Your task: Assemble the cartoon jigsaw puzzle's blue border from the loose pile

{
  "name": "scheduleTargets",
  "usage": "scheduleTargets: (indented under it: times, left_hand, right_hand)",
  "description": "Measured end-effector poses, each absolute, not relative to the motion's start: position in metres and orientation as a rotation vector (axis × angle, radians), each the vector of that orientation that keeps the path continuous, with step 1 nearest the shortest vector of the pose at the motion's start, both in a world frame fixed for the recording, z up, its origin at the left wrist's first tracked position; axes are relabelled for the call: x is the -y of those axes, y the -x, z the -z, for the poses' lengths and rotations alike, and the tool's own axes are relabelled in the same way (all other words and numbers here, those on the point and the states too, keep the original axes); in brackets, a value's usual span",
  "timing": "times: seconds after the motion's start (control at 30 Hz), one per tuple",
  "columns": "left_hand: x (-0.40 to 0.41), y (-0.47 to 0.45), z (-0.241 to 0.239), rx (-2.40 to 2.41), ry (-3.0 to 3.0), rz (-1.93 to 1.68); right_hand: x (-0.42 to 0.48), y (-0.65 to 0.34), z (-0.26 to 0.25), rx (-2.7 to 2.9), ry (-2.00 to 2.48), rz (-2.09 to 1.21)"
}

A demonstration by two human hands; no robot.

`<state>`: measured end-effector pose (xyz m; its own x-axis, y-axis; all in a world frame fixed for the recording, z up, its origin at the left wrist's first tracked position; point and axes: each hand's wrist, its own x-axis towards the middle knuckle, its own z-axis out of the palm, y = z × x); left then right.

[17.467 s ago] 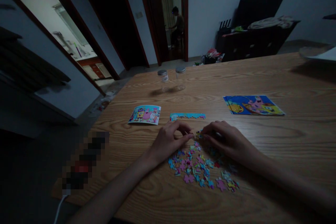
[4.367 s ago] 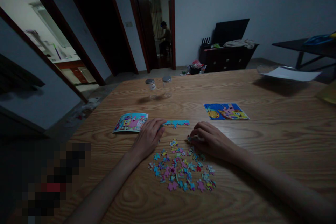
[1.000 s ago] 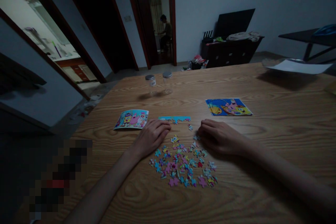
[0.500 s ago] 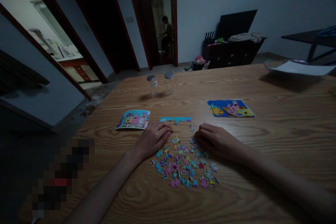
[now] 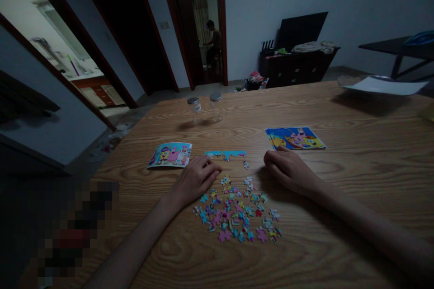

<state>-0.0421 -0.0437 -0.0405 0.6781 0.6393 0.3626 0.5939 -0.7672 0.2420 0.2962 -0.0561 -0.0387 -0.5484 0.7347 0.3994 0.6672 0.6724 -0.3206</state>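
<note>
My left hand (image 5: 198, 175) rests on the wooden table, fingers loosely stretched out and nothing visible in them. Just beyond its fingertips is a joined strip of jigsaw puzzle (image 5: 225, 154), blue with an uneven lower edge. My right hand (image 5: 286, 167) is curled, its fingertips tucked out of sight; what it holds, if anything, is hidden. It is by the lower edge of a blue picture card (image 5: 294, 138). Between my forearms lies a heap of loose puzzle pieces (image 5: 237, 210) in pink, blue and yellow. One single piece (image 5: 246, 165) sits apart below the strip.
Another picture card (image 5: 170, 155) with cartoon figures lies left of my left hand. Two clear jars (image 5: 216, 108) with metal lids stand farther back. A white sheet on a clear tray (image 5: 384, 86) is at the far right. A person (image 5: 213, 43) sits beyond the doorway.
My right hand has moved right and away from the loose pieces, up to the blue card's lower edge. The left hand stays in place. The view has shifted slightly.
</note>
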Motion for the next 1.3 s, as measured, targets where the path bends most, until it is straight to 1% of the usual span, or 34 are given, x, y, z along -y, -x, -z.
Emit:
scheduleTargets:
  times: [0.23,0.3,0.47,0.77,1.1,1.23,1.3]
  left_hand:
    - [0.043,0.044,0.043,-1.03,-2.781,-0.644]
    - [0.043,0.045,0.043,-1.037,-2.779,-0.643]
    - [0.039,0.046,0.043,-1.073,-2.766,-0.659]
    - [0.035,0.048,0.044,-1.145,-2.72,-0.747]
    - [0.047,0.057,0.045,-1.254,-2.483,-0.971]
    - [0.061,0.058,0.045,-1.228,-2.512,-0.909]
    - [0.065,0.056,0.045,-1.205,-2.557,-0.883]
  right_hand:
    - [0.058,-0.294,0.039,2.441,1.049,-0.251]
    - [0.058,-0.294,0.038,2.419,1.072,-0.37]
    - [0.055,-0.296,0.034,2.284,1.122,-0.793]
    - [0.052,-0.297,0.031,2.251,1.069,-0.991]
    - [0.066,-0.291,0.041,2.279,1.096,-0.732]
    - [0.097,-0.287,0.037,2.305,1.036,-0.695]
    - [0.112,-0.282,0.034,2.372,0.993,-0.555]
